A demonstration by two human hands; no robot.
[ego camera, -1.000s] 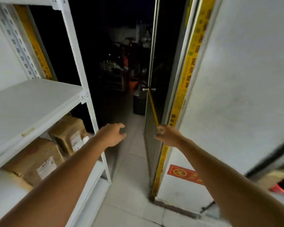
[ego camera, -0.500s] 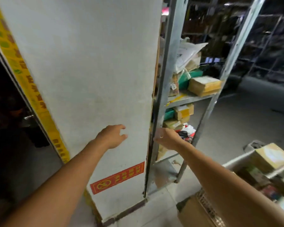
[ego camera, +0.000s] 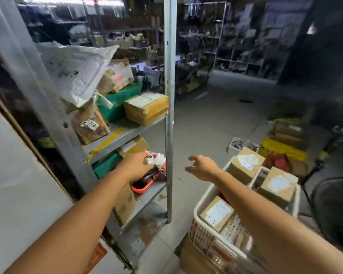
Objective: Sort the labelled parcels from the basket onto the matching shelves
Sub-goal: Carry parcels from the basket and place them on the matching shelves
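Note:
A white plastic basket (ego camera: 203, 226) stands at the lower right on a cardboard box. It holds several brown parcels with white labels: one marked A-1 (ego camera: 216, 213) at the near end, one marked A-2 (ego camera: 246, 165) at the far end, and another (ego camera: 277, 186) to the right. My right hand (ego camera: 201, 167) hovers with fingers spread and nothing in it, left of the basket's far end. My left hand (ego camera: 136, 167) is stretched out, loosely curled and holding nothing, in front of the metal shelf rack (ego camera: 169, 115).
The metal rack on the left carries a white padded bag (ego camera: 75, 70), a taped yellow-brown box (ego camera: 146, 107), green packets and a red tray (ego camera: 142, 187). A white wall (ego camera: 14, 184) is at far left. Yellow bags (ego camera: 283, 150) lie beyond the basket. A dark fan (ego camera: 335, 206) stands at right.
The view has swung right, from the white A-labelled shelves and dark doorway, past the white wall, to the metal rack and the basket. Both hands stay stretched out and hold nothing.

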